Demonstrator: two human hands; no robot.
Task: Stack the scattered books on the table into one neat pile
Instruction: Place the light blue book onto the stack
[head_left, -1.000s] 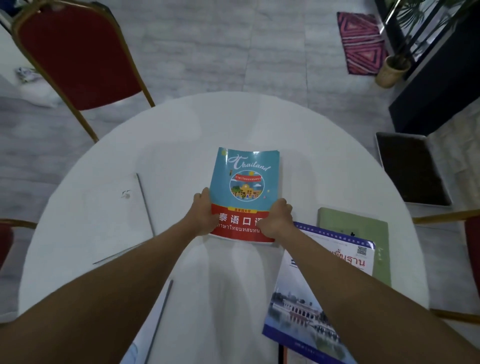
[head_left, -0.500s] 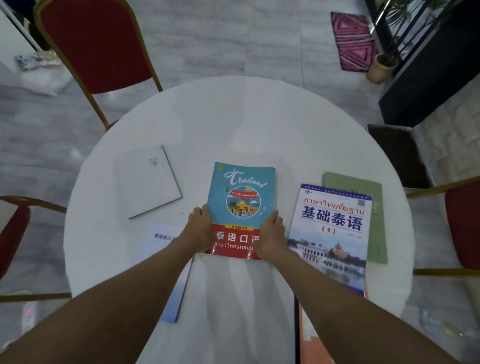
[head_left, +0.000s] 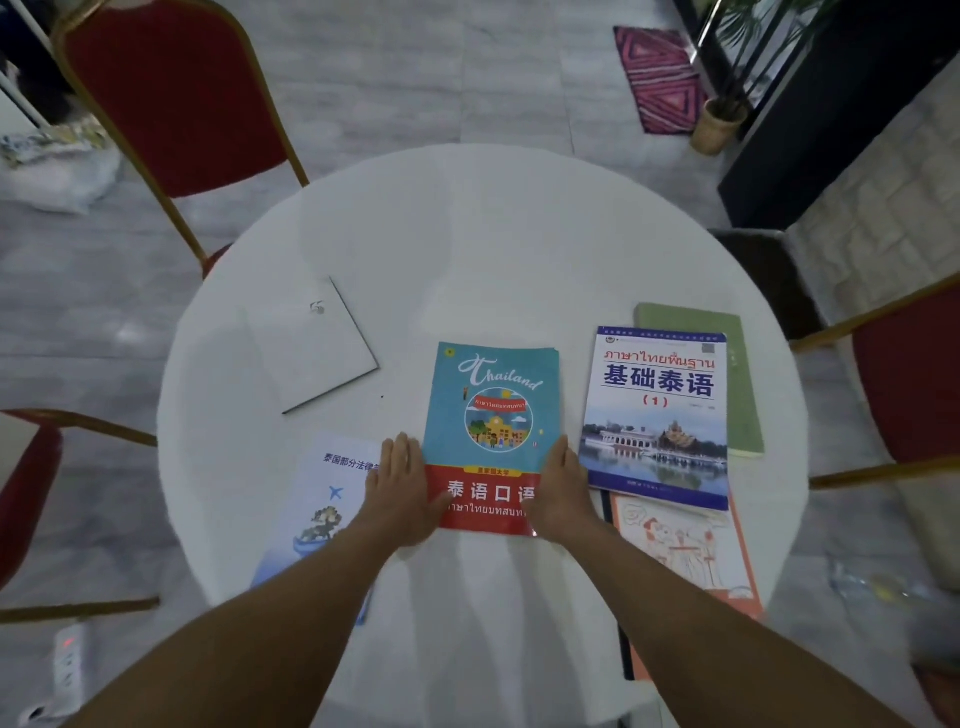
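Note:
A teal and red "Thailand" book (head_left: 493, 410) lies flat in the middle of the round white table (head_left: 467, 249). My left hand (head_left: 397, 488) rests flat on its lower left edge, and my right hand (head_left: 558, 486) on its lower right edge, thumbs over the red band. To the right lies a blue and white textbook (head_left: 657, 415), overlapping a green book (head_left: 740, 374) and an orange-bordered book (head_left: 691, 545). A white book (head_left: 311, 348) sits to the left. A pale blue booklet (head_left: 322, 499) lies near my left forearm.
Red chairs with gold frames stand at the far left (head_left: 171, 93), the left edge (head_left: 26, 493) and the right edge (head_left: 909, 374). A potted plant (head_left: 719, 122) and a pink rug (head_left: 660, 78) are on the floor beyond the table.
The Thailand book came toward me and now lies flat. My fingers went from gripping its lower corners to lying spread beside it. More books have come into view.

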